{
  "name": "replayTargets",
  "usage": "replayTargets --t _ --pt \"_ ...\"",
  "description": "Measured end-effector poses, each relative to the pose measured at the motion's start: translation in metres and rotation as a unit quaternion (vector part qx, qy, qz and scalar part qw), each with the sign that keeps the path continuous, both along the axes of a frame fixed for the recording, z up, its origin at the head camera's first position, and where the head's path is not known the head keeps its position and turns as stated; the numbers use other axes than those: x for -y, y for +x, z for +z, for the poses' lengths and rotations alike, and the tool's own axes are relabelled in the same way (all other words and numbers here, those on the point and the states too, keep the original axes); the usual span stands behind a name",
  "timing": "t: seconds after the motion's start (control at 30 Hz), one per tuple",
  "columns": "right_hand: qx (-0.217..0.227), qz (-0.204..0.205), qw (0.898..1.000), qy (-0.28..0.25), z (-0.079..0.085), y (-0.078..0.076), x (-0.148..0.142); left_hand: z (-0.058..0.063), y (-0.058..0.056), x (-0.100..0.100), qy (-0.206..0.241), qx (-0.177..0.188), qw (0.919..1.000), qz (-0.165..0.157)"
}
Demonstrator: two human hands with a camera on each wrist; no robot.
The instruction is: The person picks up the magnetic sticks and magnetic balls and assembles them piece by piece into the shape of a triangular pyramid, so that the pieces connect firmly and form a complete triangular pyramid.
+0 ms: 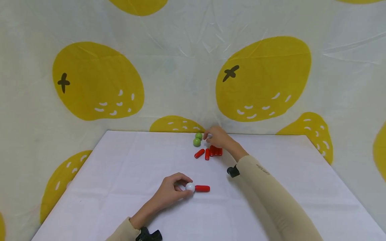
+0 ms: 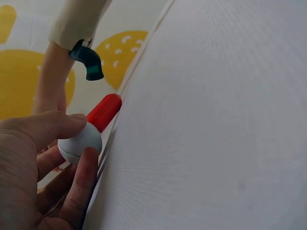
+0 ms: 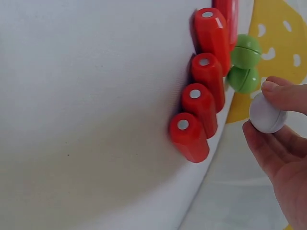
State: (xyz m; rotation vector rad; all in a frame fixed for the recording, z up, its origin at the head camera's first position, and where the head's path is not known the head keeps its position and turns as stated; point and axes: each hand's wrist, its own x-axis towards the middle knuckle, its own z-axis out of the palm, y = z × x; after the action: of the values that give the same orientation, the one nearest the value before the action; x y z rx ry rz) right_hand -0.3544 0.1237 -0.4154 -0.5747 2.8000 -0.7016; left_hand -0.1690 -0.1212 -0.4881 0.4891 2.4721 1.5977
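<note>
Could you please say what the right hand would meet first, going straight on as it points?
The right hand would probably meet the green balls just ahead of it, though depth is unclear.

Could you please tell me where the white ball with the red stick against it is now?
In the head view, the white ball is in the lower middle, pinched by the left hand, with the red stick extending from its right side.

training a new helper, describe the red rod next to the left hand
On the white tablecloth, find the left hand. It pinches a white ball abutting the red rod. Unlike the other red rods, grouped farther back, it adjoins a white ball.
</note>
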Motion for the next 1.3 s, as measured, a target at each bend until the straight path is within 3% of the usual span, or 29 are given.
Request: replayTargets --t 0.2,0.63,0.9,1.3 --pt "-0.028 0.016 0.999 -0.008 0.008 0.010 -0.004 -0.001 0.000 0.000 -0.003 -0.005 1.0000 -0.003" --pt "-0.045 0.059 0.996 -0.057 0.028 0.049 -0.008 0.000 0.001 0.001 0.005 0.005 1.0000 -0.006" --pt "-0.093 0.103 0.987 -0.078 0.038 0.071 -0.012 -0.001 0.000 0.001 0.003 -0.001 1.0000 -0.004" --pt "-0.089 0.102 0.987 -0.085 0.043 0.103 -0.022 0.001 0.001 0.001 -0.002 0.006 1.0000 -0.001"
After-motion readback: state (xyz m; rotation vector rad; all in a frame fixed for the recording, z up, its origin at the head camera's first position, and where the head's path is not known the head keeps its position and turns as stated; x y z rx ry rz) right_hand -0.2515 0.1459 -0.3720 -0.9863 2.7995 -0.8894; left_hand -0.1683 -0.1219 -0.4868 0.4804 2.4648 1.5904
